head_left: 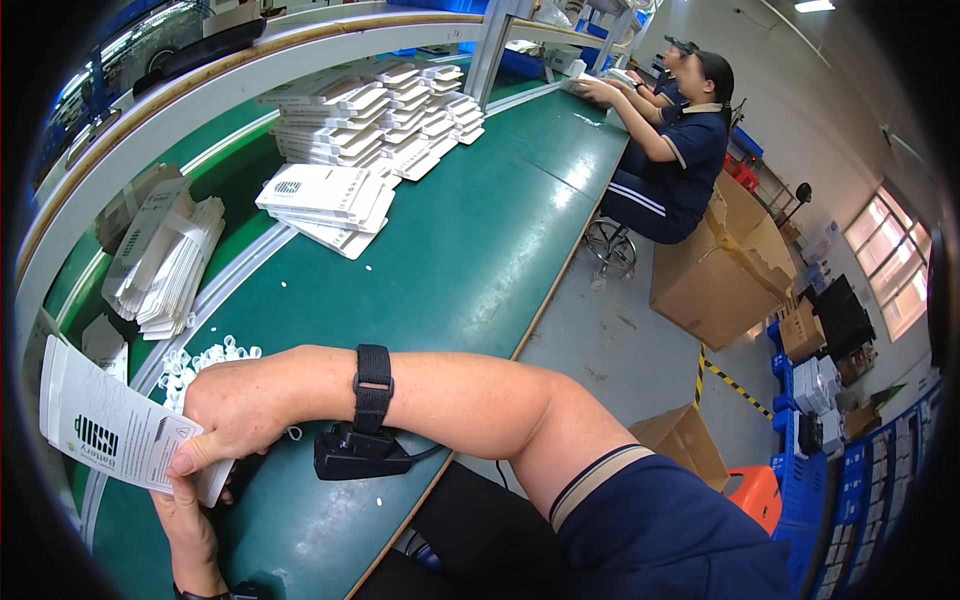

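A flat white carton (110,415) with dark and green print is held at the left, over the green bench. My right hand (243,398) reaches across and grips its right end, thumb on the printed face. From below, my left hand (188,530) also grips that end; its fingers are partly hidden behind the carton. Just behind my right hand lies a heap of small white plastic loops (215,358), partly covered by the hand. A black strap (373,388) with a small black device goes round my right wrist.
Stacks of white cartons (350,120) stand on the green bench (450,250), with a few cartons (320,195) lying before them. A bundle of flat cartons (165,255) leans at the left. Two co-workers (690,130) sit farther along, near a large cardboard box (715,275).
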Demonstrator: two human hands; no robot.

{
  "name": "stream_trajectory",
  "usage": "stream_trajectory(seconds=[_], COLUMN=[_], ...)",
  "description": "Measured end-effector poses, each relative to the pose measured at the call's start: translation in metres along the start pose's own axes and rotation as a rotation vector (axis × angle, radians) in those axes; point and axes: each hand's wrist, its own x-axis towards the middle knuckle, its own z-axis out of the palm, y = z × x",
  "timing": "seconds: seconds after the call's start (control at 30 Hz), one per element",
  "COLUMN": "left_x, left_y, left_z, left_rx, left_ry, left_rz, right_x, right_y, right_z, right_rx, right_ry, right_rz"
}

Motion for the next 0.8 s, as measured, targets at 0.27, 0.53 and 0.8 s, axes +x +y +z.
stream_trajectory(seconds=[0.27,0.53,0.8], left_x=[0.0001,0.001,-0.0001], left_y=[-0.0002,-0.0002,0.0], left_z=[-0.0027,-0.003,-0.0011], left_rx=[0.045,0.021,-0.032], left_ry=[-0.027,-0.036,-0.013], left_rz=[0.017,0.019,0.008], right_x=[0.0006,0.0013,0.0013], right_y=[0.0016,0.0043,0.0031], right_z=[-0.0014,0.001,0.0008], right_rx=[-0.018,-0.005,-0.001], right_ry=[-0.01,0.017,0.031], right_rz=[0.008,-0.01,-0.011])
